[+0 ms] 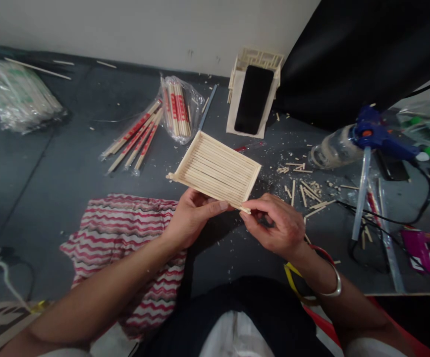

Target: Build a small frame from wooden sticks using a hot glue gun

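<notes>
A flat panel of pale wooden sticks glued side by side [217,169] is held up over the dark floor. My left hand [190,215] grips its near edge, thumb on top. My right hand [276,223] pinches the panel's near right corner with thumb and fingertips; a silver bangle sits on that wrist. Both hands are closed on the panel.
A stick-built stand holding a black phone [254,99] leans by the wall. Wrapped chopstick packs [144,131] lie at left, a striped cloth [126,233] below. Stick offcuts [307,191], a blue glue gun [378,134], a plastic bottle [330,148] and cables lie at right.
</notes>
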A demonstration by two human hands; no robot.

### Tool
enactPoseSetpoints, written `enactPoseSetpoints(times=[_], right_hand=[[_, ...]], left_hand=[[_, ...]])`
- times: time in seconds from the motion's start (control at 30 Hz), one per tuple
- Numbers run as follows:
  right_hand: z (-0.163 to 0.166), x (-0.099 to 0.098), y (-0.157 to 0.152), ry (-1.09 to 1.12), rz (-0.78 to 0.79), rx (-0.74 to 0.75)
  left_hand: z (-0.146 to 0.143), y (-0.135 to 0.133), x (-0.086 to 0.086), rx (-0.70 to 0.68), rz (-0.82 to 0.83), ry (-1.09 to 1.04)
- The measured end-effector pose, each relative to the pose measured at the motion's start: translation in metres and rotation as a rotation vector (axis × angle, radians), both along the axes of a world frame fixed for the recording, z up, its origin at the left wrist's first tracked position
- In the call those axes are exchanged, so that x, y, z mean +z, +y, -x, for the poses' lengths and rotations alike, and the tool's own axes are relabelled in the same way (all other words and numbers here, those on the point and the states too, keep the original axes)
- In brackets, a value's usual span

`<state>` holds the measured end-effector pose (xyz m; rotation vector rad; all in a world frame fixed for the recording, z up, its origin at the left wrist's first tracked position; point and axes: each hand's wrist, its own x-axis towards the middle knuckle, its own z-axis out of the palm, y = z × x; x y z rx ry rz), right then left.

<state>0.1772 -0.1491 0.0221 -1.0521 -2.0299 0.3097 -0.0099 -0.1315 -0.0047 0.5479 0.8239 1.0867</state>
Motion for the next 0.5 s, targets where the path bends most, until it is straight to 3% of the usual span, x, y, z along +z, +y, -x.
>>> enactPoseSetpoints(times=[0.5], right_hand=[[-0.0007,0.0000,-0.0004,0.009,0.010,-0.006]], left_hand=[[-0.0001,-0.0005,-0.0007,-0.001,-0.002,0.008]])
